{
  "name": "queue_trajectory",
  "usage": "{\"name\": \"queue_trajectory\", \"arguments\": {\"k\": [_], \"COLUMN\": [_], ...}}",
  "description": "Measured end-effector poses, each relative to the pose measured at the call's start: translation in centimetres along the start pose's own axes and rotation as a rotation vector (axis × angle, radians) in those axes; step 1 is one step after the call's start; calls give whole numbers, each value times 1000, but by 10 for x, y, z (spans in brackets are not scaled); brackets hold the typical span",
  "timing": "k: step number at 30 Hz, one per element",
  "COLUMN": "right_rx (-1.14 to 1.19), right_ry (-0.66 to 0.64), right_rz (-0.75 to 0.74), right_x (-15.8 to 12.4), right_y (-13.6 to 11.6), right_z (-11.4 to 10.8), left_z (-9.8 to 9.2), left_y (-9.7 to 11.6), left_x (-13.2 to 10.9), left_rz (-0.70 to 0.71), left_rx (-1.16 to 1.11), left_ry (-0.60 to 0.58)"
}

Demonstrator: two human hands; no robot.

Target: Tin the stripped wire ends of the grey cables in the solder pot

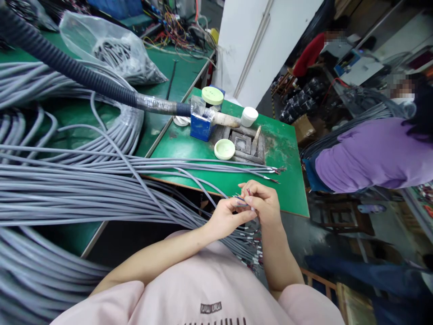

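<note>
Just in front of my chest, my left hand [230, 218] pinches the end of a grey cable, whose thin coloured wires [241, 198] fan out between my fingers. My right hand [265, 201] is closed on the same wire ends, thumb and forefinger pressed together. The two hands nearly touch. Beneath them hangs a thick bundle of grey cables [162, 210] with stripped ends [253, 248] near my lap. Farther forward, several grey cables [203, 166] lie across the green table, their bare wire tips [279, 170] pointing right.
A solder pot [241, 143] is set in a square frame on the green table [287, 189]. Around it are a pale green lid [224, 149], a white jar [249, 116] and a black hose [101, 85] in a blue holder [200, 126]. A person in purple [375, 153] sits at right.
</note>
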State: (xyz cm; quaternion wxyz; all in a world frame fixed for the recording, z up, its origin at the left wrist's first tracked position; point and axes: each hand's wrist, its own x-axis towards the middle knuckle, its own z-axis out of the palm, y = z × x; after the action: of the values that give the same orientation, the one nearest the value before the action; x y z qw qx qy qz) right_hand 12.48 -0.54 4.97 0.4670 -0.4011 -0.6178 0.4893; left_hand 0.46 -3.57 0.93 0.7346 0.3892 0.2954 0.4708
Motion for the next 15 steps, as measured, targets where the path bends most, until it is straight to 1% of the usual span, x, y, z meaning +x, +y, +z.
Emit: {"name": "queue_trajectory", "arguments": {"k": [8,15], "right_rx": [-71,-84], "right_ry": [4,-3], "right_rz": [54,98], "right_x": [-1,0], "right_y": [-1,0], "right_z": [0,-1], "left_z": [1,2], "left_y": [1,1], "left_x": [1,1], "left_rz": [-35,-83], "left_rx": [-59,-88], "left_ry": [-1,9]}}
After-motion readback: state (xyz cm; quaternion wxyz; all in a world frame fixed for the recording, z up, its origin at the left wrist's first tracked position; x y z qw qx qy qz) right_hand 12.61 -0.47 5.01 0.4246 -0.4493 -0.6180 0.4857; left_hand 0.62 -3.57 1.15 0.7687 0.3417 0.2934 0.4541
